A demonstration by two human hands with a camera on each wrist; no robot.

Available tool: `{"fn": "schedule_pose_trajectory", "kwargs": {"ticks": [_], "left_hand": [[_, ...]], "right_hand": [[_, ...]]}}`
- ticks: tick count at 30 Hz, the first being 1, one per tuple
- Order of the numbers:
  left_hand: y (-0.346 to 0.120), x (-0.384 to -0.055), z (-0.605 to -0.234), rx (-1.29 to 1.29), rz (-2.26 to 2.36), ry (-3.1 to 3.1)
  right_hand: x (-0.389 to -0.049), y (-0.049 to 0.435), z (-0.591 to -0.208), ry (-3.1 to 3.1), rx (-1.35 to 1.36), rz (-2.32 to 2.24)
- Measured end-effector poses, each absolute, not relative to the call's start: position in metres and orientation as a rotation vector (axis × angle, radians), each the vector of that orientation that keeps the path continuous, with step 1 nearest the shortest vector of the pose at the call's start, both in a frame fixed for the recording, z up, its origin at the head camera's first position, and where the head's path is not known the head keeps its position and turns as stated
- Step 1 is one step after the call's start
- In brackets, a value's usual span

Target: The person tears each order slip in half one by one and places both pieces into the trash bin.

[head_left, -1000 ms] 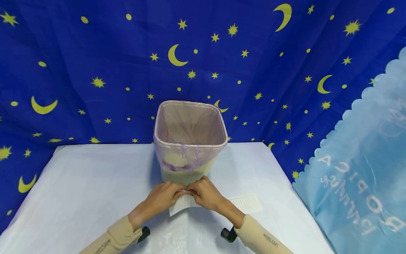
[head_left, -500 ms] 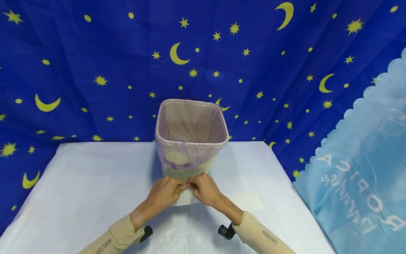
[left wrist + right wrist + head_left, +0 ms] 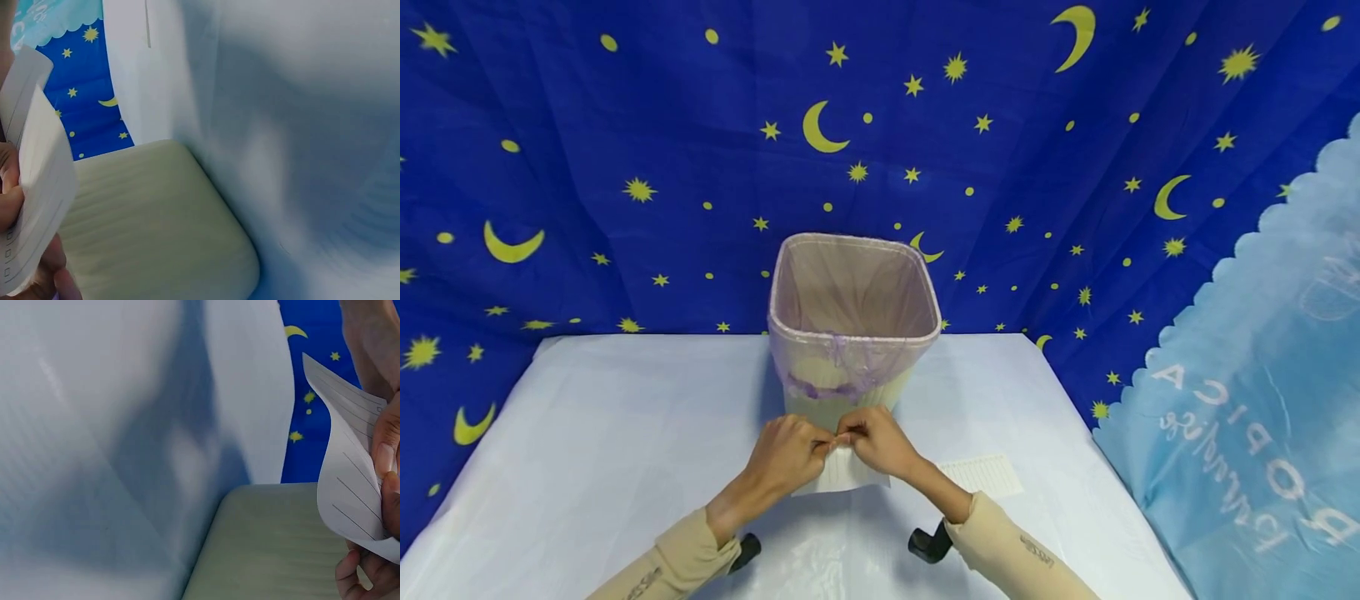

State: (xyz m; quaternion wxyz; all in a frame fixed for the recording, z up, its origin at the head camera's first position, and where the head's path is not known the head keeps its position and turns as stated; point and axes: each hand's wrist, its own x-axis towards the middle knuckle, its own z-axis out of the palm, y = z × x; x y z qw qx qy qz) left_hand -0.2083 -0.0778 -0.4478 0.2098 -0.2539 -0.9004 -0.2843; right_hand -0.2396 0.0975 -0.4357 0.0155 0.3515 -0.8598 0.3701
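Close in front of the bin, my left hand (image 3: 786, 457) and right hand (image 3: 880, 442) meet fingertip to fingertip at the top edge of a white lined paper sheet (image 3: 841, 475). Both thumbs and fingers pinch it, and the rest hangs down toward me over the table. The left wrist view shows the bent paper (image 3: 47, 169) with ruled lines and small printed boxes along one edge. Curving outward, the same sheet (image 3: 350, 481) fills the right side of the right wrist view. Part of its top edge is hidden behind the fingers.
A pale bin (image 3: 827, 410) lined with a thin purple bag (image 3: 880, 358) stands behind the hands. Another lined sheet (image 3: 985, 475) lies on the white-covered table (image 3: 647, 417), right of my right wrist. A blue star-patterned cloth (image 3: 700, 167) hangs at the back.
The hands stay together at the paper's top edge while the fingers shift their pinch. The hanging part has swung, and its lower right corner now shows below my right hand.
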Motion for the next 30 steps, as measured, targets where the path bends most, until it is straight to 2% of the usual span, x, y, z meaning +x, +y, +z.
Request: {"fn": "schedule_pose_trajectory", "kwargs": {"ticks": [14, 17, 23, 30], "left_hand": [[-0.082, -0.21, -0.456, -0.752, -0.727, -2.366], [-0.082, -0.21, -0.457, -0.754, -0.74, -2.468], [-0.083, -0.21, -0.459, -0.669, -0.848, -2.737], [-0.083, -0.211, -0.462, -0.659, -0.882, -2.767]], "right_hand": [[-0.249, 0.097, -0.442, -2.781, 0.902, 1.745], [-0.25, 0.101, -0.443, -2.839, 0.959, 1.582], [-0.25, 0.103, -0.437, -2.821, 1.246, 0.946], [-0.243, 0.107, -0.432, -2.796, 1.352, 0.739]]}}
